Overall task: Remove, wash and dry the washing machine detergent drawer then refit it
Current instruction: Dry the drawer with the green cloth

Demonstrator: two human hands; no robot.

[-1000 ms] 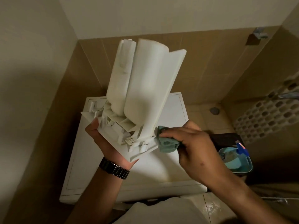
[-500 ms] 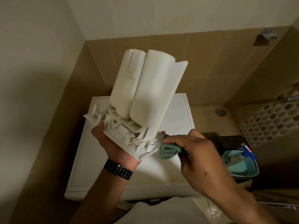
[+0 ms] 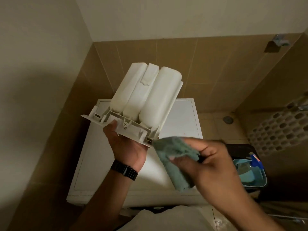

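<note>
The white detergent drawer [image 3: 146, 100] is held up over the washing machine [image 3: 183, 120], underside towards me, its rounded compartments pointing up and away. My left hand [image 3: 128, 144] grips its front panel from below, palm up, a black watch on the wrist. My right hand [image 3: 208, 162] pinches a green cloth [image 3: 175, 157] beside the drawer's lower right corner; the cloth's edge touches that corner and its tail hangs down.
The washing machine's white top lies below the hands, set into a brown-tiled corner. A light blue bucket [image 3: 253, 175] with a blue-handled item stands on the floor at the right. A floor drain [image 3: 228, 120] and a perforated panel [image 3: 280, 129] are further right.
The drawer has turned so all three compartment undersides face me. The right hand has pulled the cloth back from the corner, and more of the cloth now hangs loose.
</note>
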